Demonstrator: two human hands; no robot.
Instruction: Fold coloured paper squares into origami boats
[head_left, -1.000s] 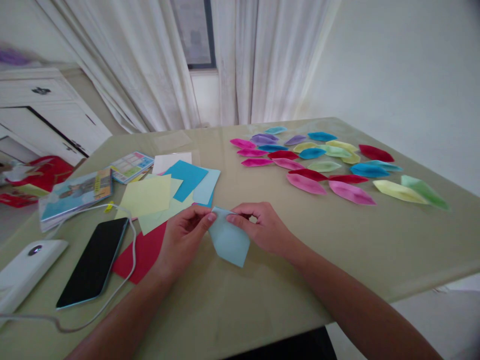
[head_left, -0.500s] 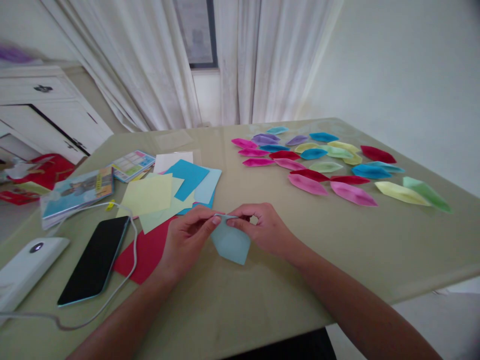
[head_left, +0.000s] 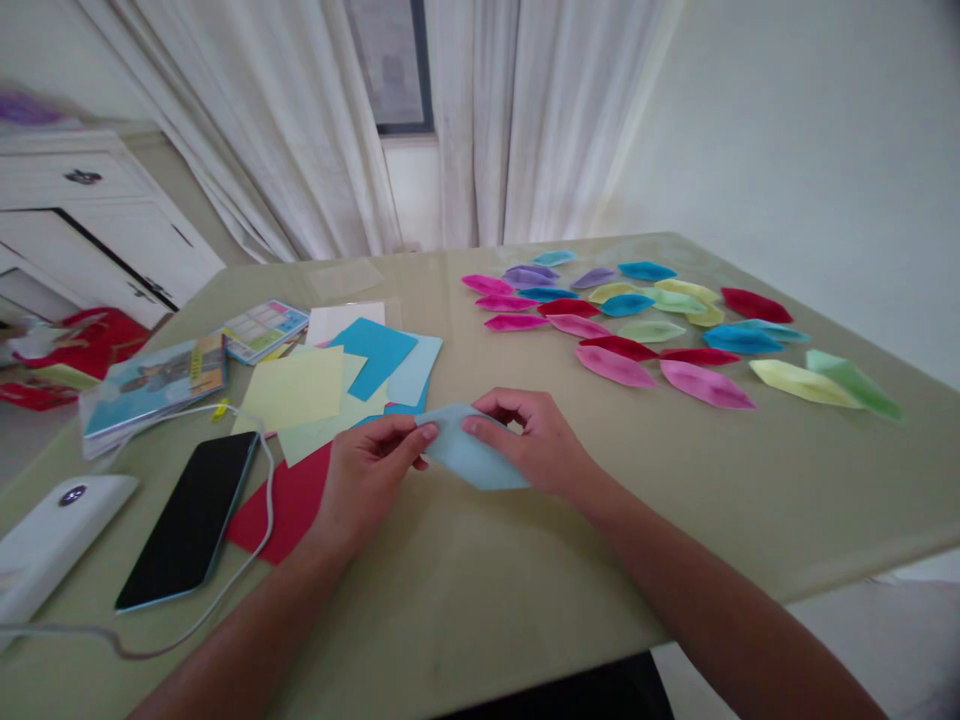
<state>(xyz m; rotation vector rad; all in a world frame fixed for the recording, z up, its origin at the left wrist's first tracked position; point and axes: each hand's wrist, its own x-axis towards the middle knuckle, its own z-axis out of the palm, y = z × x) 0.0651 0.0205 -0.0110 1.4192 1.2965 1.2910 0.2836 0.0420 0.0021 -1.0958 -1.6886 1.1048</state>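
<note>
A light blue piece of folded paper (head_left: pixel 476 455) is held between my two hands, above the near middle of the table. My left hand (head_left: pixel 379 460) pinches its left corner between thumb and fingers. On the other side my right hand (head_left: pixel 532 440) grips the upper right part, thumb on the face toward me and fingers behind. The paper slants down to the right, and its back side is hidden. Close to my left hand lie a sheet of red paper (head_left: pixel 289 505) and a loose pile with a pale yellow sheet (head_left: pixel 296 385) and a blue sheet (head_left: pixel 382 355).
Several folded paper pieces in many colours, such as a pink one (head_left: pixel 615 367), spread over the table's right side. At left lie a black-screened phone (head_left: pixel 191 520), a white device (head_left: pixel 56 530), a white cable (head_left: pixel 266 500) and a book (head_left: pixel 157 385). Curtains hang behind.
The light blue paper has turned, its free lower end swinging right and up. My left hand has shifted to its left corner, and my right hand has moved slightly along with it.
</note>
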